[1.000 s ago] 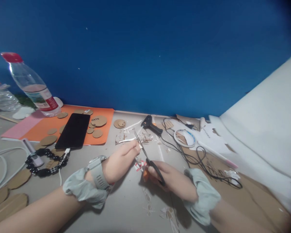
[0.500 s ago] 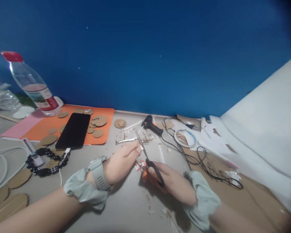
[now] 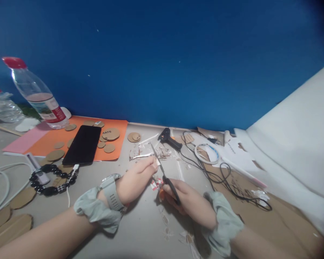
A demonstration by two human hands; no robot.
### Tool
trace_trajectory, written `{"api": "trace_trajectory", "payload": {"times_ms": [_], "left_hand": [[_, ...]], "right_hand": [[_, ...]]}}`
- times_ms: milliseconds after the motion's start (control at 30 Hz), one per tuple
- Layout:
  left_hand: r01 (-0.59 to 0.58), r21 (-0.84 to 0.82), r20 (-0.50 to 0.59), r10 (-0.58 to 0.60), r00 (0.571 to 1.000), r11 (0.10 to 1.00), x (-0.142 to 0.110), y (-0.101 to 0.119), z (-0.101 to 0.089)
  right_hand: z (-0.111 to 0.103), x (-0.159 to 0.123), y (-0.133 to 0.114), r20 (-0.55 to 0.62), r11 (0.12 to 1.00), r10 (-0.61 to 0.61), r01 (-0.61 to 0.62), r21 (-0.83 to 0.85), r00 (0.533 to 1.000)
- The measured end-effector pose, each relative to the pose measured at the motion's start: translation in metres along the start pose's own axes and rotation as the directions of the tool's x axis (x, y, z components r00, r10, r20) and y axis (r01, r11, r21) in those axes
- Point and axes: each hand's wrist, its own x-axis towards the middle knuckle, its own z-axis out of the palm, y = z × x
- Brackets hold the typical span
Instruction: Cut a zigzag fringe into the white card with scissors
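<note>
My right hand [image 3: 182,198] grips a pair of scissors [image 3: 169,187] with dark handles, its blades pointing up and away from me. Close to the blades, my left hand [image 3: 137,178] is closed, thumb and fingers pinched on a small pale piece whose kind I cannot make out. Below the fingertips lie red and white scraps [image 3: 156,183] on the table. Beyond the hands are paper and cardboard trimmings [image 3: 164,153] and a black glue gun [image 3: 169,139].
At the left are a phone [image 3: 82,144] on an orange sheet [image 3: 118,129], cardboard discs [image 3: 111,133], a beaded bracelet [image 3: 52,190] and a bottle [image 3: 43,104]. A black cable [image 3: 229,189] and a cardboard sheet [image 3: 280,223] lie right. A blue wall [image 3: 162,72] stands behind.
The scissor handles and my right hand have drawn slightly together. My left hand keeps its pinch in nearly the same place. The whole view has shifted a little.
</note>
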Motion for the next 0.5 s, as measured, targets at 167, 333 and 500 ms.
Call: {"api": "trace_trajectory", "payload": {"times_ms": [167, 333, 500], "left_hand": [[0.002, -0.026, -0.021, -0.003, 1.000, 1.000, 0.000, 0.001, 0.002], [-0.044, 0.093, -0.027, 0.047, 0.999, 0.995, -0.005, -0.003, 0.008], [-0.068, 0.241, 0.008, 0.068, 0.998, 0.968, -0.010, -0.007, 0.013]], "right_hand": [[0.001, 0.000, -0.002, -0.145, 0.996, -0.019, 0.031, 0.079, 0.989], [-0.003, 0.001, -0.005, -0.335, 0.974, -0.153, 0.200, 0.111, 0.930], [-0.008, 0.001, -0.005, -0.401, 0.971, -0.183, 0.229, 0.070, 0.898]]}}
